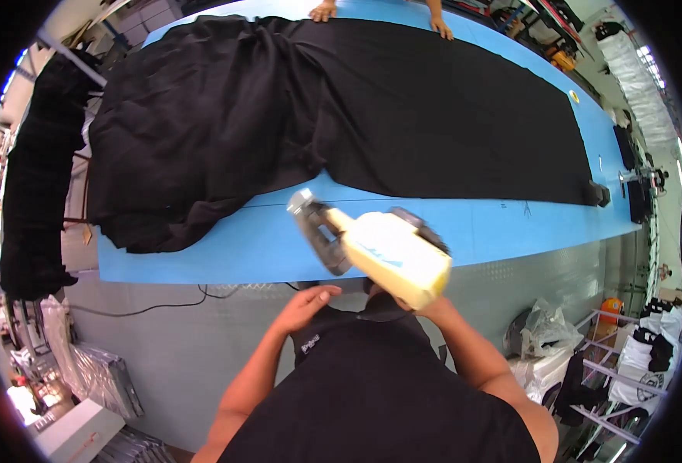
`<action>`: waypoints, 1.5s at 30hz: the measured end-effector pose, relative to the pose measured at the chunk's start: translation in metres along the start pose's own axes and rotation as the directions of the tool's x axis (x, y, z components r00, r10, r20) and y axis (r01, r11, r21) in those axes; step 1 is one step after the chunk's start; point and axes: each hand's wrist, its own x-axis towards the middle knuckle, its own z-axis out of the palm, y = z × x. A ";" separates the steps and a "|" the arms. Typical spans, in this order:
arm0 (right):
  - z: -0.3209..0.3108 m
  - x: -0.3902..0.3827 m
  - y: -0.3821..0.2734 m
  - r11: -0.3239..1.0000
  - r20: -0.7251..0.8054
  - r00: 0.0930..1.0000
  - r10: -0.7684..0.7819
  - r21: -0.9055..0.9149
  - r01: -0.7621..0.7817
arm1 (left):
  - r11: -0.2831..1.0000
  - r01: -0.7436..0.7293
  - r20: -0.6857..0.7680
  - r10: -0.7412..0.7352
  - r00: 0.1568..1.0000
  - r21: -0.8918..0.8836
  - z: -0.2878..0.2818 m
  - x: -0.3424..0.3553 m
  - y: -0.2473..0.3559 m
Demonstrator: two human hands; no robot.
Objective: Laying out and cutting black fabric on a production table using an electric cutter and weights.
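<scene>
A cream-yellow handheld power tool (pixel 395 253), with a dark handle loop and a silvery round end, hangs over the near table edge. Motion blurs it, so I cannot tell its exact kind. My right hand (pixel 427 309) holds it from the near side, the fingers mostly hidden behind its body. At the near edge, left of the tool, my left hand (pixel 304 307) holds nothing, with its fingers loosely stretched toward the right. Beyond the tool, black fabric (pixel 449 116) covers much of the blue table (pixel 295 224): bunched on the left, smoother on the right.
Another person's hands (pixel 324 11) rest at the far fabric edge. A small dark block (pixel 599 194) sits at the fabric's right near corner, and a yellow tape roll (pixel 574 96) lies farther back. A cable (pixel 140 312) runs across the floor. A metal rack (pixel 611 378) stands right.
</scene>
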 end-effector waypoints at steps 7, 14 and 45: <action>-0.090 -0.129 0.052 0.838 -0.275 0.820 0.502 -0.079 -0.540 | 0.288 -0.236 0.006 0.621 0.783 0.928 0.021 0.179 0.082; -0.111 -0.149 0.066 0.668 -0.258 0.625 0.736 0.128 -0.733 | -0.162 -0.335 0.370 0.491 0.789 0.928 0.035 0.311 0.066; -0.070 -0.076 0.081 0.591 -0.262 0.534 0.804 0.253 -0.766 | -0.053 -0.527 0.484 0.479 0.732 0.848 0.031 0.312 0.074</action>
